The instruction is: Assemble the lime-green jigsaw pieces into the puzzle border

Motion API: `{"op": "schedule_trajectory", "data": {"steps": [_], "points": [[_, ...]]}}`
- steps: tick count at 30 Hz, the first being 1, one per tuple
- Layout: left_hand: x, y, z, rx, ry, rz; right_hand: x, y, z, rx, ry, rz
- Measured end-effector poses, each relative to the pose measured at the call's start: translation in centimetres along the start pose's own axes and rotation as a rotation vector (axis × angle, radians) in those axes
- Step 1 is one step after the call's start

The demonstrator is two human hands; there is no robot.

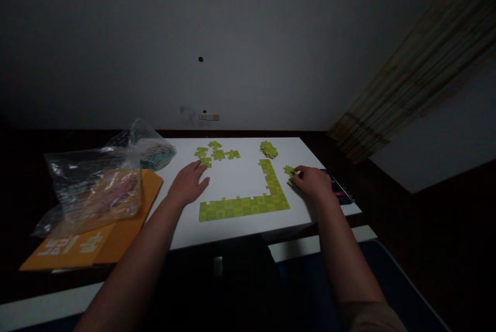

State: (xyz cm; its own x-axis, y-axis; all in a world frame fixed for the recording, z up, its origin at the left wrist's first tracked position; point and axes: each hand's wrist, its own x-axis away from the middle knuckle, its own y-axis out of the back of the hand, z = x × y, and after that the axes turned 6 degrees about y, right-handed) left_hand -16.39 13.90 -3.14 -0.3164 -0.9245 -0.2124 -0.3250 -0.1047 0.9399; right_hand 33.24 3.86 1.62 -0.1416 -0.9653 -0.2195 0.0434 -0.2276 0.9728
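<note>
My left hand (189, 183) rests on the white table (232, 177) with its fingers loosely extended and the thumb spread away; its fingertips touch a green piece (206, 163) at the near edge of a loose scatter of puzzle pieces (219, 154). My right hand (313, 181) is curled, thumb and forefinger drawn narrow against a couple of green pieces (289, 170) on the right of the table; I cannot tell whether I am pinching them or only touching them.

Between my hands lies the joined puzzle section (240, 206), touching neither: one row runs along the side nearest me, and a column goes up from its right end, just left of the pieces at my right fingers. Beyond that column sits a heap of more pieces (268, 149). Left of my left forearm, an orange packet (149, 183) lies partly under a clear plastic bag (70, 177).
</note>
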Motion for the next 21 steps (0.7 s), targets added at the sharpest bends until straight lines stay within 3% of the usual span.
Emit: {"op": "schedule_trajectory", "data": {"steps": [4, 10, 14, 17, 19, 21], "points": [[0.0, 0.1, 0.0, -0.012, -0.001, 0.014, -1.7, -0.1, -0.3, 0.015, 0.023, 0.029], [0.1, 0.3, -0.2, -0.015, 0.004, 0.017, -3.6, -2.4, -1.0, -0.233, 0.100, 0.004], [0.2, 0.2, -0.3, -0.011, 0.003, 0.021, -4.4, -1.5, -0.4, -0.319, 0.077, -0.025], [0.2, 0.3, -0.4, 0.036, -0.010, -0.019, -4.2, -0.2, 2.7, -0.540, 0.079, -0.100], [0.3, 0.6, -0.8, 0.070, -0.024, -0.081, -3.6, 0.1, 6.4, -0.819, 0.070, -0.148], [0.5, 0.9, -1.2, 0.133, -0.057, -0.150, -2.7, -0.3, 10.9, -1.095, 0.043, -0.108]]}}
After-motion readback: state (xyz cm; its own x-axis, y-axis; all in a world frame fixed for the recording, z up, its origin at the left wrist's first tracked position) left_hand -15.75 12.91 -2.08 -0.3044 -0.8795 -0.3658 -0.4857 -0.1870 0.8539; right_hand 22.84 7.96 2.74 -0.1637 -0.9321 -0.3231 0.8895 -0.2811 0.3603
